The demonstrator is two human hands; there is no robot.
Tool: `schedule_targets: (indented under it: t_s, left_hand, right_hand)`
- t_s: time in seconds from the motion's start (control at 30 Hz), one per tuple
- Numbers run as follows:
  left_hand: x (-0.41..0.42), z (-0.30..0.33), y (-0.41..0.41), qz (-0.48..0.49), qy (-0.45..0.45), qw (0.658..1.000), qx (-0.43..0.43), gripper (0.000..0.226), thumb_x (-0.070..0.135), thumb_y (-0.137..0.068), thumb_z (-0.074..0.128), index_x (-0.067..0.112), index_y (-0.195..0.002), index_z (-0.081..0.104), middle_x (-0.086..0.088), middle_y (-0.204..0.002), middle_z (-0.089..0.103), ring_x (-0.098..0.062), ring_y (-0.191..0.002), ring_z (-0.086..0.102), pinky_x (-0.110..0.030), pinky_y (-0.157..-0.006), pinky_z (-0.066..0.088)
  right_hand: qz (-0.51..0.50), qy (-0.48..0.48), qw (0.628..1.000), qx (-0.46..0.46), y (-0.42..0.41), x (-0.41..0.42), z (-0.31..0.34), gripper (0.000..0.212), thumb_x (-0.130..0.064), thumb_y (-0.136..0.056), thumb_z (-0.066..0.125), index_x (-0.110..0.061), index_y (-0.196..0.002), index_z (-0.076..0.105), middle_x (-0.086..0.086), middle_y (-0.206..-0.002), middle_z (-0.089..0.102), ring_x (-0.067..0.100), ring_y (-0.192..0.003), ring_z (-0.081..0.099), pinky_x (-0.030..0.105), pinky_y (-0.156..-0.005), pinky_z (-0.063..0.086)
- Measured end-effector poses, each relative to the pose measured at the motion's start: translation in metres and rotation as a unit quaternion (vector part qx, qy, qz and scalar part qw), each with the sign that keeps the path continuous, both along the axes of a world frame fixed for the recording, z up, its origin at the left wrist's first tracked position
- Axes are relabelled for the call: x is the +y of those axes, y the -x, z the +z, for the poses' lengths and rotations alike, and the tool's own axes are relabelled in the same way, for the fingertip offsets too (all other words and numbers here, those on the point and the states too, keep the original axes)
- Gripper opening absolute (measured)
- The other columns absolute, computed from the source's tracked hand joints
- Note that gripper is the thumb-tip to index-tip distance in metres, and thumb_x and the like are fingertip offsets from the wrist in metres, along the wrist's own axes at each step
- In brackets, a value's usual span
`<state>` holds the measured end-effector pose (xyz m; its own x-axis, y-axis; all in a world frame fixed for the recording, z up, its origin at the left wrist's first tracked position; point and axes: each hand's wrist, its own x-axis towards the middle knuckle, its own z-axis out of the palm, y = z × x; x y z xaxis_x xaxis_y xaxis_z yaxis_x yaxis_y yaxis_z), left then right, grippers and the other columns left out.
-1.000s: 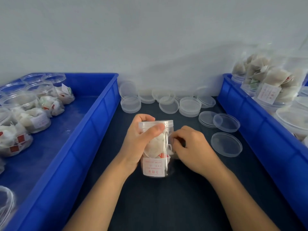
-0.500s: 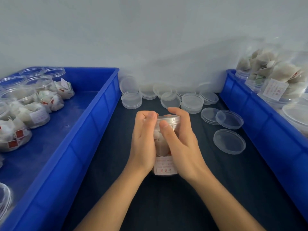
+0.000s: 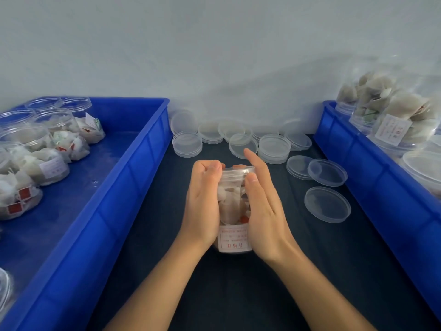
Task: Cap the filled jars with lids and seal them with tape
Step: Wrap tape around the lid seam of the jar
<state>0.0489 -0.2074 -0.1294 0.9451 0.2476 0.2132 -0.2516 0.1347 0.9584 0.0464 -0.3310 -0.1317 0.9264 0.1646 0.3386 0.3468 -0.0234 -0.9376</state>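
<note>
A clear plastic jar (image 3: 232, 206) filled with white tea bags stands on the dark table in the middle, capped with a clear lid (image 3: 237, 172). A white label with red print is on its lower front. My left hand (image 3: 204, 201) wraps the jar's left side, fingers curled over the lid's edge. My right hand (image 3: 261, 201) lies along the jar's right side with fingers mostly straight, thumb pressing just below the lid. No tape roll is in view.
Loose clear lids (image 3: 274, 146) lie stacked and scattered behind the jar and to its right (image 3: 327, 204). A blue bin (image 3: 119, 187) on the left holds several filled jars lying down. Another blue bin (image 3: 372, 163) on the right holds more filled jars. A grey wall stands behind.
My right hand has moved from the jar's front right up along its right side to the lid. The left hand's fingers have curled over the lid's edge. The view has shifted a little.
</note>
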Motion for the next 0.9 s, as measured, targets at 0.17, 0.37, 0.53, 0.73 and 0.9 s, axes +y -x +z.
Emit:
schedule_targets:
  t_s: [0.17,0.37,0.53,0.73,0.9]
  left_hand:
    - [0.001,0.003,0.002,-0.020,0.005,1.000,-0.003,0.055,0.062,-0.084,0.058,0.013,-0.108,0.058,-0.003,-0.093,0.068,-0.016,-0.082,0.068,-0.026,-0.069,0.059]
    - [0.006,0.002,0.005,-0.079,0.003,0.997,-0.009,0.043,0.044,-0.094,0.060,0.009,-0.118,0.052,-0.001,-0.091,0.074,-0.015,-0.079,0.073,-0.025,-0.068,0.058]
    - [0.008,0.004,0.007,-0.102,-0.012,0.995,-0.012,0.043,0.033,-0.090,0.058,0.008,-0.123,0.050,-0.002,-0.099,0.074,-0.017,-0.085,0.074,-0.026,-0.071,0.059]
    - [0.009,0.001,0.005,-0.111,-0.007,0.994,-0.006,0.038,0.035,-0.091,0.061,0.015,-0.122,0.053,0.004,-0.096,0.076,-0.014,-0.085,0.074,-0.024,-0.071,0.058]
    - [0.012,0.000,0.000,-0.112,0.035,0.993,0.017,0.072,0.046,-0.074,0.078,0.020,-0.137,0.054,-0.001,-0.111,0.079,-0.022,-0.102,0.077,-0.032,-0.085,0.061]
  right_hand:
    - [0.022,0.007,1.000,0.001,-0.001,-0.001,0.000,0.070,-0.056,-0.095,0.042,-0.046,-0.162,0.025,-0.024,-0.126,0.068,0.000,-0.122,0.063,0.026,-0.101,0.048]
    - [0.019,-0.021,1.000,0.006,-0.004,-0.001,-0.002,0.060,-0.046,-0.098,0.043,-0.044,-0.157,0.033,-0.016,-0.121,0.070,0.011,-0.119,0.067,0.037,-0.102,0.050]
    - [0.022,-0.030,0.999,0.007,-0.005,-0.004,-0.005,0.060,-0.049,-0.097,0.040,-0.046,-0.157,0.034,-0.017,-0.127,0.067,0.010,-0.123,0.064,0.034,-0.102,0.050]
    - [0.024,-0.056,0.998,0.026,-0.009,-0.005,-0.005,0.054,-0.038,-0.098,0.042,-0.044,-0.152,0.043,-0.007,-0.123,0.071,0.017,-0.117,0.069,0.041,-0.101,0.053]
    - [0.029,-0.089,0.995,0.038,-0.011,-0.008,-0.002,0.048,-0.043,-0.102,0.044,-0.042,-0.150,0.045,0.002,-0.130,0.070,0.024,-0.120,0.070,0.045,-0.103,0.055]
